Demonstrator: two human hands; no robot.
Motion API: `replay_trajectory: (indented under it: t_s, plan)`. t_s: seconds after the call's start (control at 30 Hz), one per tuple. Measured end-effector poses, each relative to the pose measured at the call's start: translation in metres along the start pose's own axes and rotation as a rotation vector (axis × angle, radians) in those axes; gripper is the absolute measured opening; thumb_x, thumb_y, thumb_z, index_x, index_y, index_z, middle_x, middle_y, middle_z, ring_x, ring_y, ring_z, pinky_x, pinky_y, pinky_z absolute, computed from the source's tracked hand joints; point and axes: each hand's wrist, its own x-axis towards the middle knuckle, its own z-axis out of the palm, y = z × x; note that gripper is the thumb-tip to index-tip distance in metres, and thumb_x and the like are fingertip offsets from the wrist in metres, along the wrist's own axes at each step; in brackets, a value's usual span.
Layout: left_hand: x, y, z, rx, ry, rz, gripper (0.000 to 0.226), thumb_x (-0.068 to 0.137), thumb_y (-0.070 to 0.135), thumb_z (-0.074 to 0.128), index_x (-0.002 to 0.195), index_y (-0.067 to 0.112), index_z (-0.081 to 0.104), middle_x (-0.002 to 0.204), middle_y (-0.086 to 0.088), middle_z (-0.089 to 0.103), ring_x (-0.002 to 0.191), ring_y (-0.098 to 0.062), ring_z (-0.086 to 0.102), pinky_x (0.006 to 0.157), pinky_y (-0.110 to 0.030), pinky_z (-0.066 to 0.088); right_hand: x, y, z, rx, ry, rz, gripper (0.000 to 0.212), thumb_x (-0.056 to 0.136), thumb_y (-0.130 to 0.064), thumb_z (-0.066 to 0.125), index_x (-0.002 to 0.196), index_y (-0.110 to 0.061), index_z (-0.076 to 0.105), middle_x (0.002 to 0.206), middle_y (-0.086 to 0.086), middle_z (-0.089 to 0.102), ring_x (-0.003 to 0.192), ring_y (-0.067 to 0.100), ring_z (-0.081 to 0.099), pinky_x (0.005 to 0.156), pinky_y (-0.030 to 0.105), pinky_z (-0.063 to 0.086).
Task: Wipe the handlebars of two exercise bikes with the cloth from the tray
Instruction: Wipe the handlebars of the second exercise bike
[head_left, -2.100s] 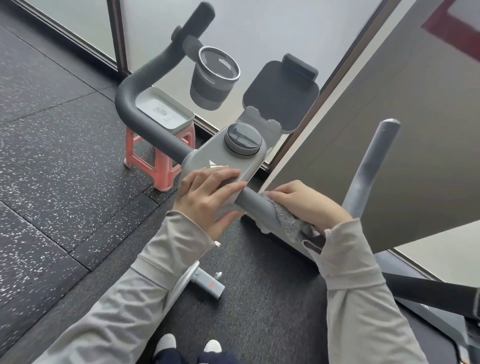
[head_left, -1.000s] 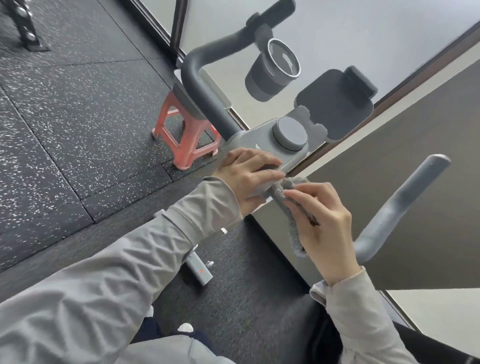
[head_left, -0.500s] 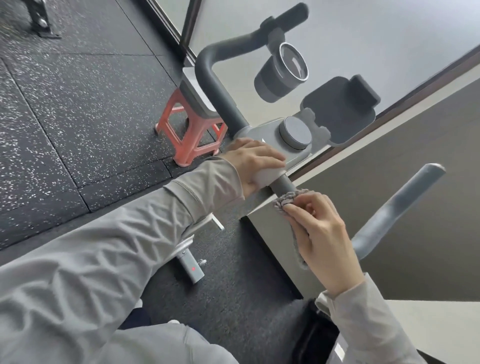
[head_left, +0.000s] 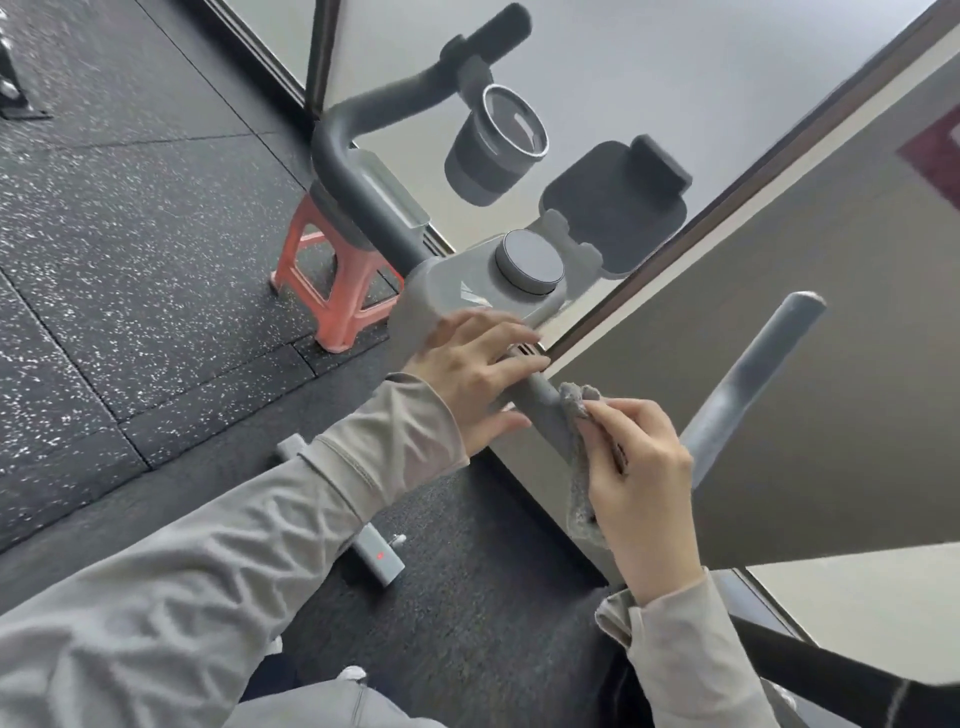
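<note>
Clearly the wiping of one bike's handlebar is the step in hand. The right hand (head_left: 636, 470) has its fingers curled round a bunched grey cloth (head_left: 579, 415), pinching it so that the top of the cloth touches the grey handlebar (head_left: 543, 402) just beside the left hand. The left hand (head_left: 475, 371) lies with its fingers nearly straight over the pale console (head_left: 467, 293), holding nothing and, by the look of it, steadying the bar.

Next, I judge, the cloth must be wrapped round the bar and drawn outward from the left hand toward the right-side grip (head_left: 756, 374), which rises beyond the right hand.

Fuzzy and soft, the cloth hangs limp below the fingers. Beyond the left hand the other side of the bar curves up past a cup holder (head_left: 493, 145), with a tray (head_left: 395, 197) on a red stool (head_left: 332, 283) behind it.
</note>
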Motion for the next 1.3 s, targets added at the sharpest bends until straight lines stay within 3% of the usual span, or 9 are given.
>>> replay_trajectory:
  t_s: [0.1,0.23,0.33,0.6,0.83,0.97,1.07,1.17,1.3]
  plan:
    - [0.003,0.012,0.014,-0.041,0.034,0.046,0.050,0.068,0.037,0.078,0.111,0.013,0.067,0.118,-0.005,0.064,0.119,-0.023,0.054,0.105,-0.043,0.036,-0.007,0.011,-0.013,-0.026,-0.003,0.053,0.013,0.084,-0.002,0.066,0.096,-0.003,0.072,0.089,0.010,0.065,0.083,0.025,0.062,0.079,0.024,0.047]
    - [0.010,0.032,0.034,-0.079,0.017,0.070,0.048,0.065,0.043,0.079,0.103,0.015,0.070,0.105,-0.002,0.069,0.110,-0.022,0.060,0.106,-0.036,0.025,-0.015,0.029,-0.026,-0.075,-0.005,0.084,0.012,0.082,-0.001,0.068,0.093,-0.003,0.073,0.088,0.011,0.066,0.086,0.028,0.062,0.082,0.025,0.044]
    - [0.014,0.042,0.042,-0.116,-0.011,0.054,0.045,0.063,0.046,0.079,0.095,0.016,0.072,0.095,-0.001,0.070,0.100,-0.022,0.064,0.103,-0.036,0.026,-0.015,0.046,-0.037,-0.109,0.029,0.074,0.011,0.082,-0.001,0.068,0.091,-0.002,0.073,0.087,0.012,0.065,0.087,0.030,0.060,0.084,0.023,0.042]
    - [0.018,0.046,0.041,-0.163,-0.065,-0.031,0.048,0.060,0.052,0.070,0.094,0.018,0.072,0.093,0.002,0.070,0.096,-0.023,0.063,0.104,-0.029,0.020,0.021,0.074,-0.062,-0.089,0.084,0.106,0.013,0.086,-0.005,0.065,0.095,-0.002,0.073,0.093,0.016,0.066,0.088,0.032,0.061,0.083,0.020,0.041]
    - [0.017,0.046,0.043,-0.161,-0.005,-0.044,0.070,0.060,0.059,0.061,0.104,0.006,0.066,0.102,-0.007,0.068,0.101,-0.016,0.052,0.099,-0.037,0.033,0.029,0.040,-0.034,0.130,-0.308,0.065,0.014,0.087,-0.010,0.063,0.093,-0.009,0.075,0.086,0.015,0.071,0.084,0.027,0.064,0.080,0.036,0.046]
    - [0.017,0.044,0.042,-0.122,0.003,-0.047,0.070,0.060,0.060,0.060,0.104,0.004,0.066,0.099,-0.009,0.068,0.099,-0.017,0.052,0.101,-0.035,0.030,0.028,0.042,-0.034,0.084,-0.408,0.078,0.018,0.091,-0.014,0.057,0.097,-0.009,0.073,0.091,0.013,0.071,0.091,0.027,0.061,0.085,0.037,0.043]
    - [0.018,0.044,0.040,-0.092,-0.014,-0.047,0.070,0.060,0.062,0.058,0.099,0.006,0.069,0.096,-0.008,0.069,0.095,-0.025,0.062,0.100,-0.035,0.030,0.029,0.053,-0.044,0.006,-0.514,0.040,0.020,0.092,-0.016,0.056,0.098,-0.011,0.074,0.092,0.013,0.068,0.093,0.028,0.056,0.085,0.034,0.040]
    - [0.018,0.045,0.039,-0.102,-0.018,-0.045,0.068,0.060,0.064,0.057,0.097,0.008,0.071,0.094,-0.007,0.069,0.096,-0.022,0.060,0.100,-0.038,0.032,0.021,0.061,-0.060,0.042,-0.471,0.002,0.015,0.087,-0.008,0.063,0.095,-0.010,0.075,0.092,0.010,0.069,0.090,0.028,0.055,0.081,0.029,0.040]
    - [0.019,0.053,0.042,-0.119,-0.024,-0.074,0.069,0.059,0.069,0.055,0.098,0.014,0.072,0.093,-0.002,0.069,0.098,-0.014,0.054,0.103,-0.048,0.033,0.011,0.082,-0.063,0.000,-0.227,-0.054,0.011,0.083,-0.004,0.068,0.091,-0.006,0.075,0.089,0.008,0.070,0.085,0.028,0.055,0.079,0.025,0.043]
